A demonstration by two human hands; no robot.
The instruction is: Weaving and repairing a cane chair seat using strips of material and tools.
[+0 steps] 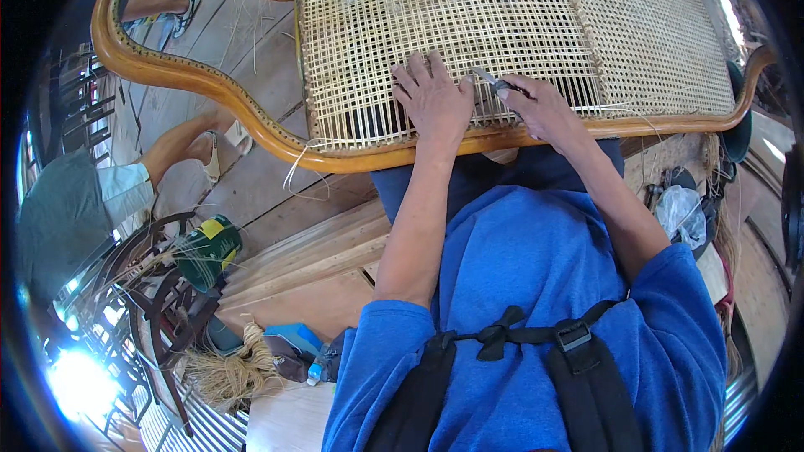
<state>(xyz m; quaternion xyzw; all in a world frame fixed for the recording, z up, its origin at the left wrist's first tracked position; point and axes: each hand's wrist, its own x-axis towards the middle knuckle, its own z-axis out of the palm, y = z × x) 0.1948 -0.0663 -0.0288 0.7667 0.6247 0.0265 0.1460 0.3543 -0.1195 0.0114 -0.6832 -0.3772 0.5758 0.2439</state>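
A woven cane panel (435, 25) in a curved wooden furniture frame (276, 141) lies across my lap. My left hand (433, 102) rests flat on the weave near the frame's close rail, fingers spread. To its right, my right hand (543, 110) is closed around a small knife (494, 82) with a dark handle. The knife's grey blade points up and left, over the cane just beyond my left thumb. Along the near rail the strands run mostly one way, with dark gaps between them. Loose strand ends stick out at the panel's right seam and at the frame's near left.
Stacked boards (310, 255) lie left of me, with a green and yellow tin (209, 251) beside them. A bundle of fibre strands (230, 372) sits lower left. A clear plastic bag (680, 216) is at right. Other people's legs (180, 144) show at left on the plank floor.
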